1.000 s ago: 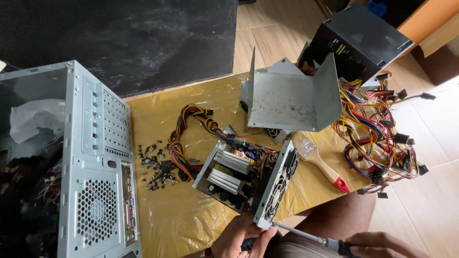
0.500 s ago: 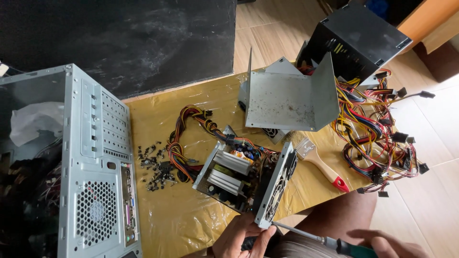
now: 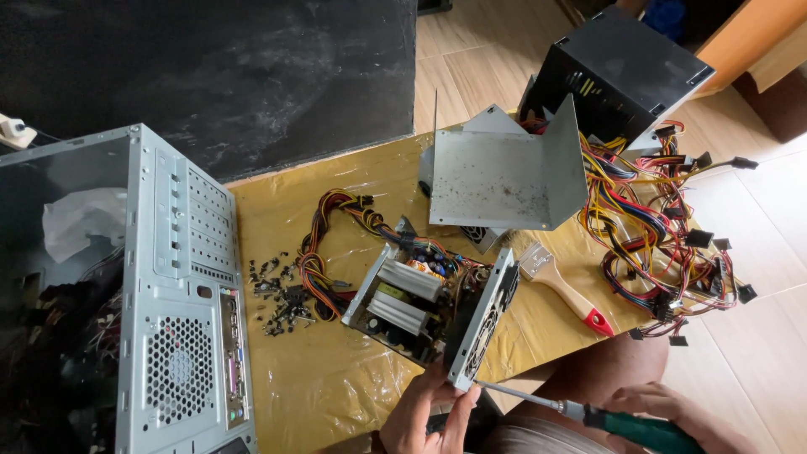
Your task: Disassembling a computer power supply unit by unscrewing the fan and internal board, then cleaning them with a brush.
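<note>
An opened power supply (image 3: 409, 296) lies on the yellow table (image 3: 336, 387), its circuit board and heat sinks bare. Its grey fan panel (image 3: 485, 318) stands tilted at the near side. My left hand (image 3: 430, 414) grips the lower corner of that panel. My right hand (image 3: 664, 409) holds a green-handled screwdriver (image 3: 580, 412), whose tip meets the panel's bottom edge. A bundle of coloured wires (image 3: 328, 252) runs from the supply to the left.
A grey computer case (image 3: 160, 311) lies at the left. Several loose dark screws (image 3: 282, 294) sit beside it. A bent metal cover (image 3: 504, 176), a paint brush (image 3: 563, 290), a black power supply (image 3: 622, 76) and tangled cables (image 3: 664, 227) fill the right side.
My right hand with the screwdriver has shifted slightly; the green handle shows more now. My left hand stays on the fan panel.
</note>
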